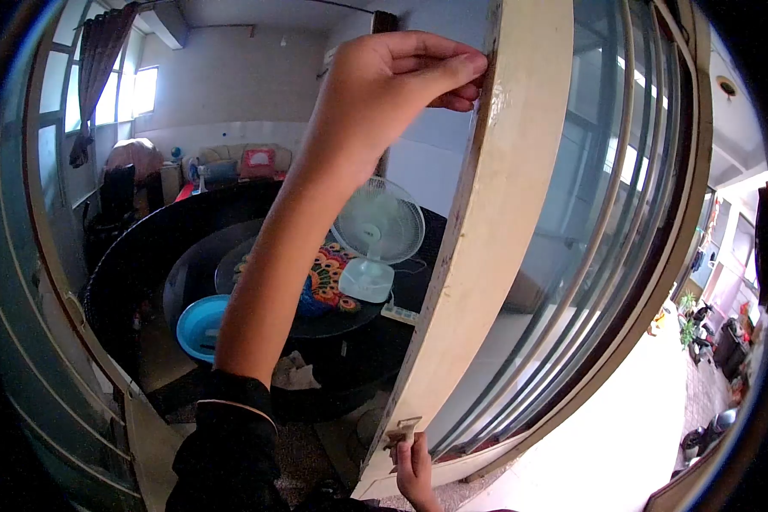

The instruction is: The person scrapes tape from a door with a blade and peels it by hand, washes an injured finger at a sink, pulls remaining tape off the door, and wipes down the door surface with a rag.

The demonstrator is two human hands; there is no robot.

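The cream door (pixel 505 205) is standing just before the person, its long edge running from the top of the view to the bottom, its barred glass (pixel 584 230) lying to the right. The left hand (pixel 394 81) is touching that edge high up, fingers bunched narrow against the thumb; whether they are pinching the edge or some small thing there, I cannot tell. Low down, the right hand (pixel 415 478) is gripping the latch handle (pixel 408 423), its fingers partly hidden. The step in hand, I judge, is steadying the door at two points, and the next move is calling for a firm lower hold and careful upper fingertips. Past the door, a black round table (pixel 136 256) is bearing a pale fan (pixel 377 224) and a white power strip (pixel 399 315), while a blue basin (pixel 189 321) is sitting left of the forearm (pixel 286 256). Farther back, a red cushion (pixel 258 160) is resting near a hanging dark curtain (pixel 102 72)
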